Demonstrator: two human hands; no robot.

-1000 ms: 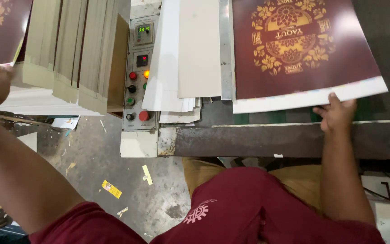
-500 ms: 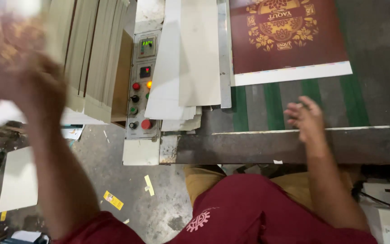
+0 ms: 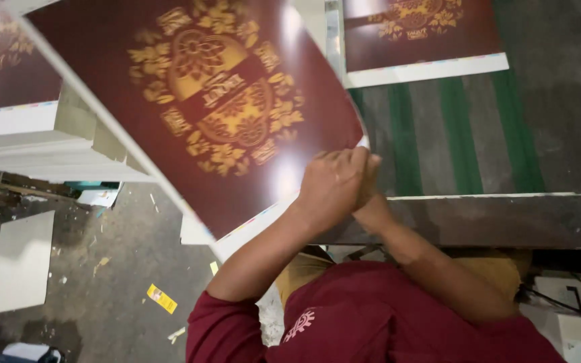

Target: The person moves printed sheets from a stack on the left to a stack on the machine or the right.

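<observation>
Far left, floor: pale grey rectangular board (image 3: 18, 262) lying flat on the stained concrete floor (image 3: 102, 296); near it, a small yellow paper scrap (image 3: 161, 298).

Upper left: stack of white-edged printed sheets (image 3: 15, 114), the top one maroon with gold ornament, resting level.

Centre: large glossy maroon printed sheet with a gold floral emblem and white margin (image 3: 196, 101), held tilted in the air, its lower right corner at the hands, its long edge slanting down towards the floor. It covers most of what lies behind it.

Centre right: left hand (image 3: 331, 185), fingers curled and closed on the sheet's corner. Right hand (image 3: 371, 195) directly behind and touching it, mostly hidden; the two hands are together at that corner, though whether the right one also pinches the sheet cannot be told.

Right: dark machine table with green belt strips (image 3: 462, 128), metal front edge (image 3: 479, 218) below. Upper right, on the belts: second maroon and gold printed sheet with a white bottom margin (image 3: 425, 40), lying flat, well apart from the hands.

Bottom: person's dark red shirt (image 3: 384, 323).
</observation>
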